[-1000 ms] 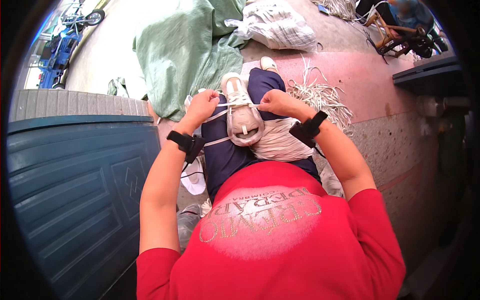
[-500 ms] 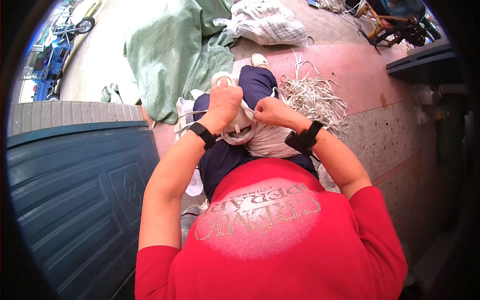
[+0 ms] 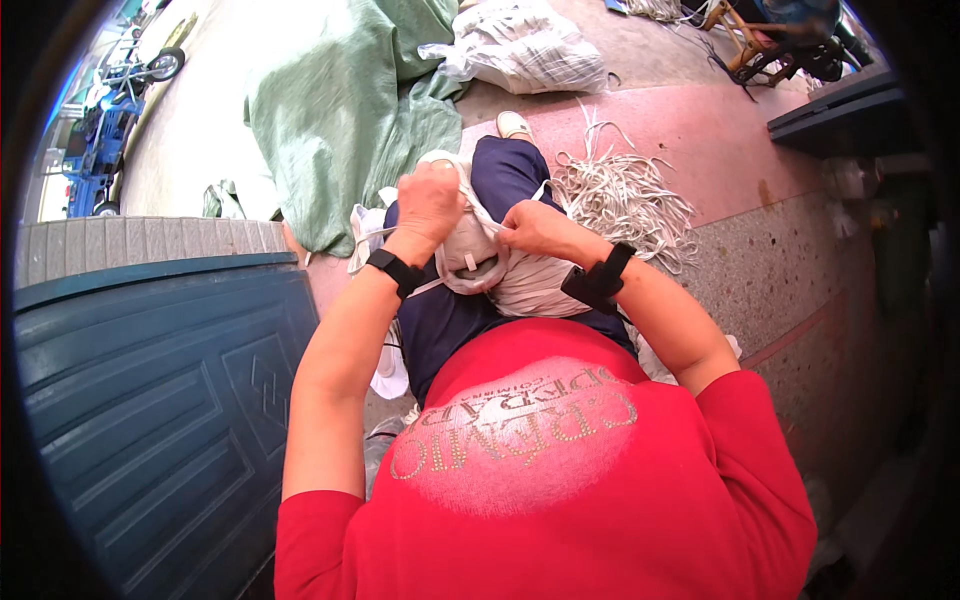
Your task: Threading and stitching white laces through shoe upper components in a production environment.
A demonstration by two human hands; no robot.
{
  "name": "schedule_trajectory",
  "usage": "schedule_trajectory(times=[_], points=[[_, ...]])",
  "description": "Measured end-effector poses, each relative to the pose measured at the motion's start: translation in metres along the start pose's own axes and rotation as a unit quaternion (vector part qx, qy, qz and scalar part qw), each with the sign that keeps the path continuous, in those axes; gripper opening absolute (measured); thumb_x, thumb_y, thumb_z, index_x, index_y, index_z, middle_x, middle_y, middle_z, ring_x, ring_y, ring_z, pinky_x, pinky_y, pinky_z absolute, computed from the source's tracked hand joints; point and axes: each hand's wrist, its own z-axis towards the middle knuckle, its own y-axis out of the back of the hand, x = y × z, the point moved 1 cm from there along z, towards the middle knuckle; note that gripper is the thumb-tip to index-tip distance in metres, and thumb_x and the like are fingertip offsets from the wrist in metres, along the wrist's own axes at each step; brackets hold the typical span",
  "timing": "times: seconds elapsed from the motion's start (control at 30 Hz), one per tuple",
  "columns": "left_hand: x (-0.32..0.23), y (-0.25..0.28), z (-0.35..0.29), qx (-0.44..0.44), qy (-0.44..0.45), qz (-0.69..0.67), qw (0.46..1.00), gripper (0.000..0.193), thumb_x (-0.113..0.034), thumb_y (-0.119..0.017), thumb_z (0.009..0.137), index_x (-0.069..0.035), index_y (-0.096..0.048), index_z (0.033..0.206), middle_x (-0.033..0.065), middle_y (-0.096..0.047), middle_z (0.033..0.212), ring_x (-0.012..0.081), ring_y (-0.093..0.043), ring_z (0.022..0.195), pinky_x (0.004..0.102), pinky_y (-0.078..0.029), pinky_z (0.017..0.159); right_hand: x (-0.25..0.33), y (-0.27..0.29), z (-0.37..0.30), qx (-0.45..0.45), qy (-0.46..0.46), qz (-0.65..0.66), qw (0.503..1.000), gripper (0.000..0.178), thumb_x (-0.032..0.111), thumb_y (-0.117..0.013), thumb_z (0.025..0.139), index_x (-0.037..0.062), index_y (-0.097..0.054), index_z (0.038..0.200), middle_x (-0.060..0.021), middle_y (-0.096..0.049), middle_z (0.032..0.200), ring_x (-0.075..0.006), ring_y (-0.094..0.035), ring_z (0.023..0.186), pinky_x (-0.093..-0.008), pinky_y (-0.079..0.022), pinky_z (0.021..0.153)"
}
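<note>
A pale, off-white shoe [image 3: 470, 245] rests on my lap between my hands, its round heel opening toward my body. My left hand [image 3: 430, 205] is closed over the shoe's left side, fingers curled round a white shoelace; the fingertips are partly hidden. On the other side, my right hand [image 3: 543, 230] pinches a shoelace close to the shoe's right edge. More pale laces [image 3: 530, 285] lie bundled across my lap under the right hand. White straps or laces [image 3: 365, 235] hang by my left knee.
A large heap of loose white laces [image 3: 625, 205] lies on the pink floor beyond my right knee. Ahead are a green cloth sheet [image 3: 345, 120] and a stuffed white plastic bag [image 3: 525, 45]. A blue panelled door [image 3: 170, 370] stands close on my left.
My left hand has shifted slightly left and nearer, away from the shoe's middle, showing more of the shoe. The right hand has moved slightly left, still pinching. The view has shifted a little.
</note>
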Motion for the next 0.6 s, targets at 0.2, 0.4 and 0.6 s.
schedule_trajectory(times=[0.2,0.4,0.6], points=[[0.019,-0.022,0.001,-0.055,0.033,-0.216,0.974,0.015,-0.010,-0.055,0.068,-0.004,-0.055,0.082,0.0129,-0.056,0.068,0.0275,-0.056,0.061,0.0386,-0.044,0.056,0.009,-0.002,-0.004,-0.045,0.044,-0.050,0.997,0.030,0.029,-0.054,0.073,0.0005,-0.063,0.073,-0.0160,-0.060,0.065,-0.0283,-0.061,0.064,-0.0372,-0.048,0.060],[0.011,-0.022,0.024,0.195,0.109,-0.395,0.891,0.025,-0.011,-0.059,0.068,0.001,-0.058,0.089,0.0108,-0.059,0.075,0.0181,-0.056,0.066,0.0310,-0.044,0.060,0.030,-0.023,-0.005,-0.125,0.117,-0.175,0.969,0.033,0.032,-0.054,0.073,0.0005,-0.062,0.074,-0.0161,-0.061,0.068,-0.0326,-0.061,0.071,-0.0403,-0.049,0.066],[0.005,-0.021,0.019,0.195,0.102,-0.323,0.920,0.027,-0.011,-0.059,0.066,0.001,-0.059,0.091,0.0158,-0.061,0.080,0.0231,-0.059,0.075,0.0313,-0.046,0.068,0.046,-0.013,-0.032,-0.114,0.158,-0.258,0.946,0.034,0.034,-0.052,0.077,0.0027,-0.061,0.068,-0.0161,-0.060,0.065,-0.0321,-0.061,0.063,-0.0416,-0.048,0.058]])
